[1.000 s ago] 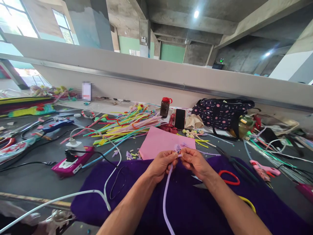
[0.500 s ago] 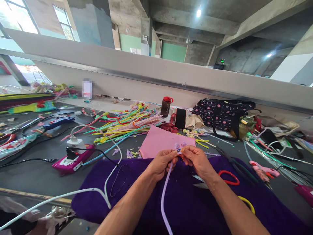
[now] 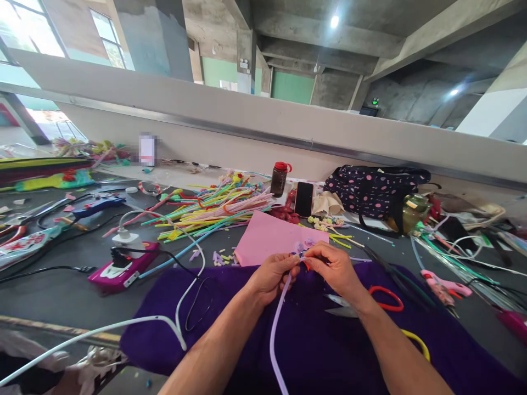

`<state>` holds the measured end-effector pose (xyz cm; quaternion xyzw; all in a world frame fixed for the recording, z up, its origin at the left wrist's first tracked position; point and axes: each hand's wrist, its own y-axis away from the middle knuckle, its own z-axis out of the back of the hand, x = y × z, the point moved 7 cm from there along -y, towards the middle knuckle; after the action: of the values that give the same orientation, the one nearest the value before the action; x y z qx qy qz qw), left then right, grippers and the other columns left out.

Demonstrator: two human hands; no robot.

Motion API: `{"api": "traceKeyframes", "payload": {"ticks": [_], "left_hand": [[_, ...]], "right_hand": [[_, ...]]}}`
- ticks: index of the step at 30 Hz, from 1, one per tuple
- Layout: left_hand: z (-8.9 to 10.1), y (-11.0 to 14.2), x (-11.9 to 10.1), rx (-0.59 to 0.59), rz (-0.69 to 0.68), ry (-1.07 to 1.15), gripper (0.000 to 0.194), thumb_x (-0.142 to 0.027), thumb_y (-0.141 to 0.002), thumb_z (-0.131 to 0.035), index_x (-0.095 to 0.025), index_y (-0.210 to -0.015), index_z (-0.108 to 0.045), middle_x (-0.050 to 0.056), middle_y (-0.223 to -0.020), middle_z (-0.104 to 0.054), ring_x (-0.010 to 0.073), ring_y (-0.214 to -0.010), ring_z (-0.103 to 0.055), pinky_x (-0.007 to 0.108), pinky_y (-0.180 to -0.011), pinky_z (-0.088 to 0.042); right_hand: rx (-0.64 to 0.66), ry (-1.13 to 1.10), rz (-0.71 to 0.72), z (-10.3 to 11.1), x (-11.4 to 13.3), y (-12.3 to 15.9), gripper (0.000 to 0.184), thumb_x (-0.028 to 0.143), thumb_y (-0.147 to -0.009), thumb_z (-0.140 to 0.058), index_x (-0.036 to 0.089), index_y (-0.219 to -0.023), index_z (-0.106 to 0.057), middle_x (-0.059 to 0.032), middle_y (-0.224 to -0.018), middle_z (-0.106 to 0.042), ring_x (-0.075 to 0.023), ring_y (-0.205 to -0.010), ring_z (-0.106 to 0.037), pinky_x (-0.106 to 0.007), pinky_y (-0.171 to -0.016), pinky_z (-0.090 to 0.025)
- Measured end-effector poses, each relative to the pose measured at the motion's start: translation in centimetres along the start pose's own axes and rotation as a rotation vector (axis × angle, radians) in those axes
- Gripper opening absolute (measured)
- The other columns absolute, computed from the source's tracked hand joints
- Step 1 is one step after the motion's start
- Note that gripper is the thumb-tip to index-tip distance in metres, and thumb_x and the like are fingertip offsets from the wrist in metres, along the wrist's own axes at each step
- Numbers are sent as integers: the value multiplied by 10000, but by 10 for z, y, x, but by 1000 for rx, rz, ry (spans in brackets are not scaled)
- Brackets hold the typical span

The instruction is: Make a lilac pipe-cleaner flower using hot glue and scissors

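My left hand [image 3: 272, 275] and my right hand [image 3: 332, 269] meet over a purple cloth [image 3: 313, 340], fingers pinched together. Both grip the top end of a long lilac pipe cleaner [image 3: 275, 334], which hangs down toward me between my forearms. Its curled tip shows just above my fingertips, in front of a pink sheet [image 3: 269, 237]. A small red bit shows between the fingers; I cannot make out what it is.
A heap of coloured pipe cleaners [image 3: 209, 211] lies at back left. A pink glue gun [image 3: 121, 271] with cables sits left. Red-handled scissors [image 3: 376, 299] lie right of my hands. A bottle [image 3: 279, 179], a phone [image 3: 303, 199] and a dotted bag [image 3: 373, 192] stand behind.
My hands have stayed almost in place; the right fingers shifted slightly left over the tip, and the hanging pipe cleaner swung a little to the left.
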<state>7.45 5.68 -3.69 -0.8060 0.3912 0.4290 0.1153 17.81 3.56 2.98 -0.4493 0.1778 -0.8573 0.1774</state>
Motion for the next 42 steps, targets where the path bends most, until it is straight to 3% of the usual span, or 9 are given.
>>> {"api": "traceKeyframes", "payload": {"ticks": [12, 16, 21, 27, 33, 37, 42], "left_hand": [[-1, 1, -3, -5, -40, -61, 256, -355, -724, -611, -134, -656, -501, -56, -494, -423, 14, -353, -250, 164, -333, -151], [-2, 1, -2, 7, -24, -79, 266, -372, -713, -620, -138, -662, -502, -56, -498, -429, 14, -349, -261, 169, -333, -141], [-5, 2, -2, 24, -38, -90, 278, -389, -717, -613, -133, -674, -515, -63, -492, -409, 11, -349, -246, 170, -334, -137], [0, -1, -2, -36, -63, -63, 269, -371, -709, -626, -131, -666, -511, -58, -492, -421, 12, -356, -251, 160, -334, -149], [3, -3, 1, -45, -23, -35, 265, -363, -690, -644, -120, -705, -538, -52, -494, -439, 14, -357, -249, 159, -331, -147], [3, -3, 2, -40, -21, -60, 282, -371, -691, -639, -128, -627, -512, -62, -453, -411, 13, -339, -251, 163, -327, -144], [3, -3, 2, -51, -29, -98, 282, -374, -693, -627, -125, -619, -518, -56, -458, -426, 13, -324, -269, 167, -317, -146]], "right_hand": [[67, -591, -403, -22, -33, 7, 149, 288, -689, -657, 159, -693, -583, 51, -476, -489, -61, -400, -372, -181, -383, -248], [119, -733, -451, -30, -37, 8, 181, 303, -640, -692, 160, -673, -585, 53, -479, -458, -54, -390, -339, -181, -377, -209], [99, -755, -426, -32, -38, 8, 216, 347, -612, -706, 163, -648, -598, 44, -518, -458, -53, -409, -310, -194, -397, -210], [82, -650, -388, -25, -37, 6, 178, 340, -688, -665, 165, -719, -651, 33, -522, -493, -74, -427, -374, -204, -412, -236], [-39, -195, -28, 7, -8, -2, 141, 285, -771, -603, 226, -872, -681, -26, -802, -627, -158, -671, -549, -251, -556, -405], [11, -25, 127, 2, 7, 0, 84, 241, -792, -586, 227, -821, -663, -41, -783, -627, -181, -732, -565, -286, -639, -434], [70, 126, 175, -3, 13, 2, 96, 201, -826, -532, 215, -821, -627, -45, -758, -614, -173, -702, -558, -300, -666, -431]]}}
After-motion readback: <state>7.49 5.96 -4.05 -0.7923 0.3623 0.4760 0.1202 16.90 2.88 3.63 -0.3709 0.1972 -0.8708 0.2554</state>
